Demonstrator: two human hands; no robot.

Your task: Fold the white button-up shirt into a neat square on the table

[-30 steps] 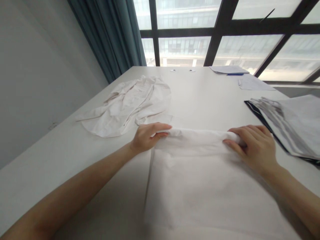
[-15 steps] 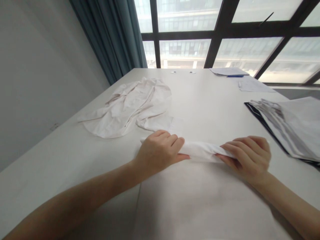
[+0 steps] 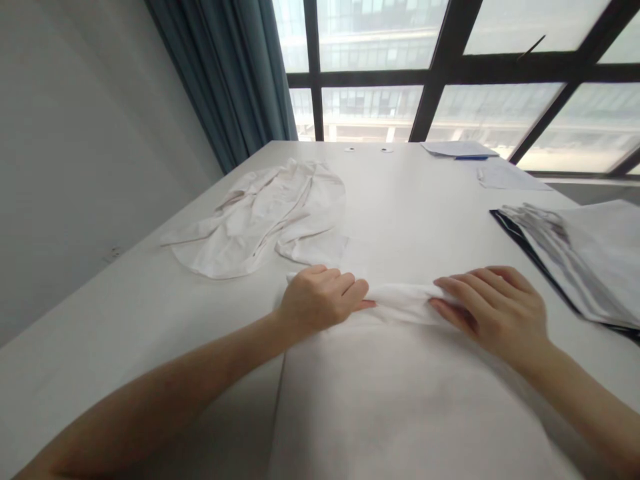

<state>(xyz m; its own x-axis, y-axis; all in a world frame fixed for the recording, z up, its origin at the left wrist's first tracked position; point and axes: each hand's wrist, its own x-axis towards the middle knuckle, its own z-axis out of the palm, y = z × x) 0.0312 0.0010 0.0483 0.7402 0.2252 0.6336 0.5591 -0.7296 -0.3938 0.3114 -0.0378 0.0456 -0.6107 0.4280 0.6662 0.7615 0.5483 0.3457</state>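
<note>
A white cloth [image 3: 415, 393] stretches from the near edge of the view up to both hands, its far edge rolled or folded into a band [image 3: 403, 293]. Wrapped round the left part of that band is my left hand [image 3: 323, 300], fingers closed. My right hand [image 3: 493, 307] pinches the band's right part between thumb and fingers. A short stretch of the band shows between the two hands. The cloth's kind cannot be made out. Beyond my left hand lies a crumpled white garment or cloth [image 3: 265, 213], which neither hand clearly touches.
The white table [image 3: 400, 213] runs back to the window. At right, a stack of folded white cloths [image 3: 600, 247] rests on something black. Papers [image 3: 460, 148] and a blue pen [image 3: 471, 158] lie at the far right. A blue curtain [image 3: 230, 80] hangs at left.
My right hand's fingers have straightened a little on the band. The band looks flatter, and the whole view has shifted slightly downward.
</note>
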